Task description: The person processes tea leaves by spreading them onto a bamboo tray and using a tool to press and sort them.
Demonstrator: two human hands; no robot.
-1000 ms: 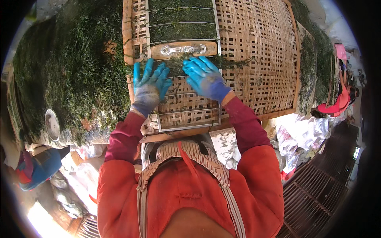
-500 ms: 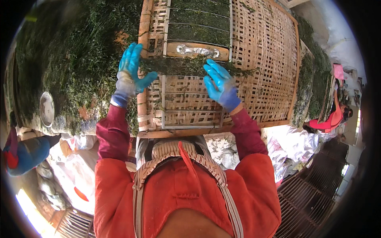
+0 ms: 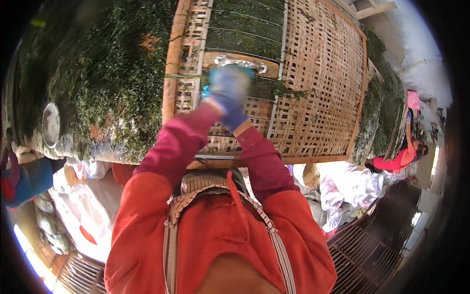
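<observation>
Hands in blue gloves meet at the woven bamboo panel, just below its metal handle.

Left hand and right hand overlap in a motion-blurred blue mass, so whether the fingers are spread or closed cannot be told. Both lie against the flat woven bamboo lattice panel, directly under the shiny metal handle on its wooden backing plate. Dark green shredded leaves fill the section above the handle and show through the lattice. Left of the panel, a broad mass of the same green leaf material covers a curved surface carrying a small round metal disc. White sacks lie on the floor at lower right, beside a dark slatted grating. Another person in a red top works at the far right.
</observation>
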